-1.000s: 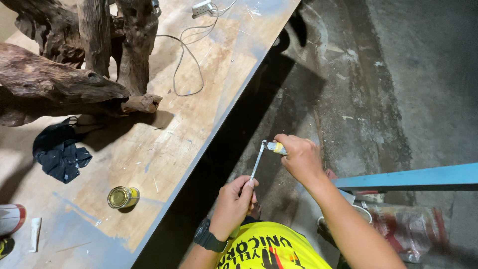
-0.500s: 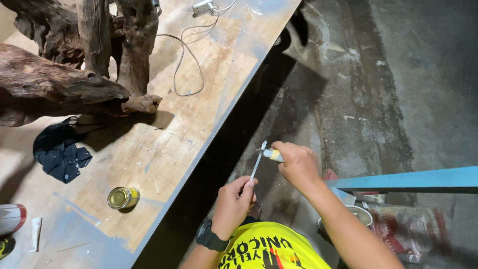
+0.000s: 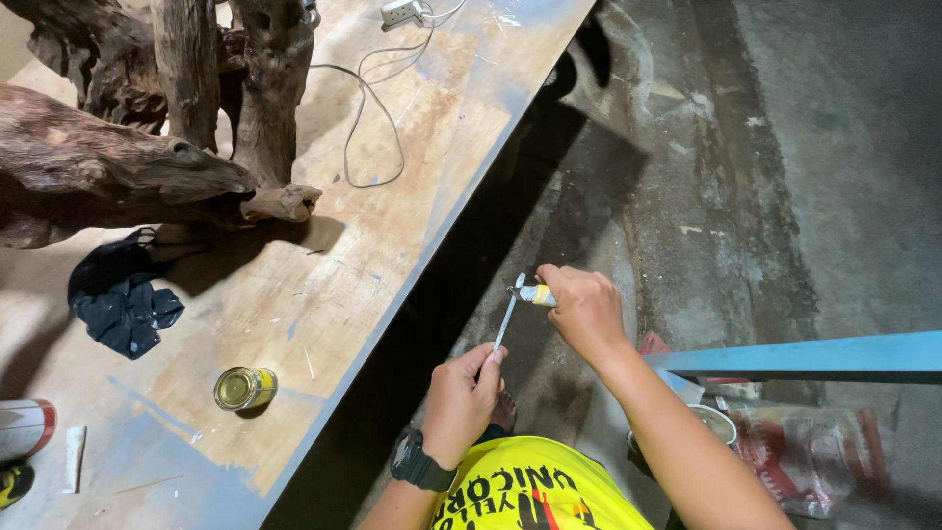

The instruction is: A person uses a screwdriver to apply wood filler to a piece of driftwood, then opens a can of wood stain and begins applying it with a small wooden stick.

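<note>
The stick [image 3: 504,319] is thin, pale and straight, slanting up from the left hand [image 3: 463,400] to the right hand [image 3: 586,312]; both hands are off the table [image 3: 324,294], over the dark gap and concrete floor [image 3: 785,177] beside its long front edge. The left hand is closed around the stick's lower end, fingers curled and thumb pressed to it. The right hand is clamped on a small yellow-and-white tool [image 3: 535,293] whose tip meets the stick's upper end; what kind of tool it is cannot be told, since the fist hides most of it. The stick's lower end is hidden inside the left fist. A black watch [image 3: 420,463] sits on the left wrist above a yellow shirt [image 3: 535,496]. On the table, a small round tin [image 3: 243,387] with a gold lid stands near the front edge, a dark rag [image 3: 123,299] lies further in, and driftwood [image 3: 128,147] fills the far left part, cut off by the frame. A white cable [image 3: 378,108] loops toward the table's far edge. A blue bar [image 3: 814,353] crosses at the right, with a crumpled plastic bag [image 3: 805,451] below it, blurred. Compared with a second ago, the right hand has shifted slightly lower and nearer the left, while the tin, rag and cable lie as before.
</note>
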